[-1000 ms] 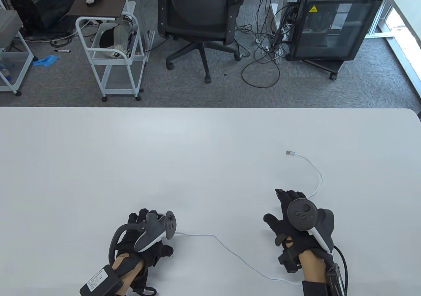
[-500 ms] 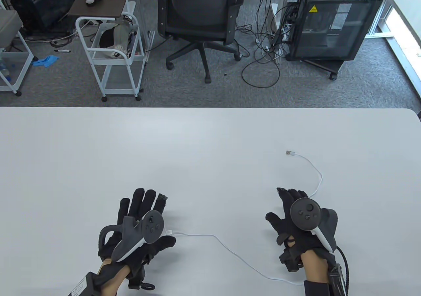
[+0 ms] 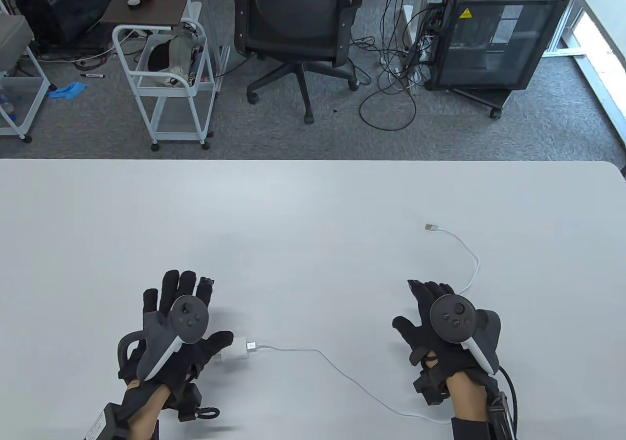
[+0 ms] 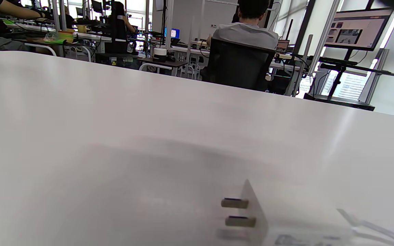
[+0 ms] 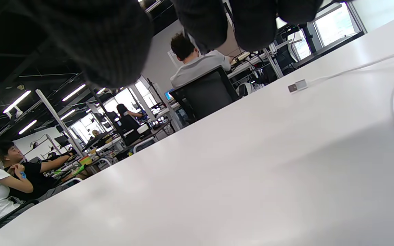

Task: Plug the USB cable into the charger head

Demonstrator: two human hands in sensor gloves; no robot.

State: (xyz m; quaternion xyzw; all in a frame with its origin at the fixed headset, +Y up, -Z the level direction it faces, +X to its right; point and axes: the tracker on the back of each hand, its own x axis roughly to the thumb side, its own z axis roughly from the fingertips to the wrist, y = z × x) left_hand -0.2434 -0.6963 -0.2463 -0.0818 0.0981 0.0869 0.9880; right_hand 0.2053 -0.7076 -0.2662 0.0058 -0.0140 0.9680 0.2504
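The white charger head (image 3: 234, 351) lies on the table with the silver USB plug (image 3: 251, 346) seated in its right end. My left hand (image 3: 205, 320) lies open and flat, palm down, just left of the charger, thumb tip close to it, holding nothing. In the left wrist view the charger (image 4: 303, 222) shows its two prongs, and the cable (image 4: 371, 227) leaves to the right. The white cable (image 3: 342, 371) runs right and passes under my right hand (image 3: 415, 313), which rests open and flat. The cable's free plug (image 3: 430, 227) lies farther back; it also shows in the right wrist view (image 5: 297, 86).
The white table (image 3: 293, 215) carries only the charger and cable. Its far edge borders a floor with an office chair (image 3: 298, 24), a white cart (image 3: 166, 73) and a black cabinet (image 3: 494, 34).
My left hand has let go of the charger, turned palm down and slid left, uncovering the charger with the cable plugged in. The right hand has stayed in place.
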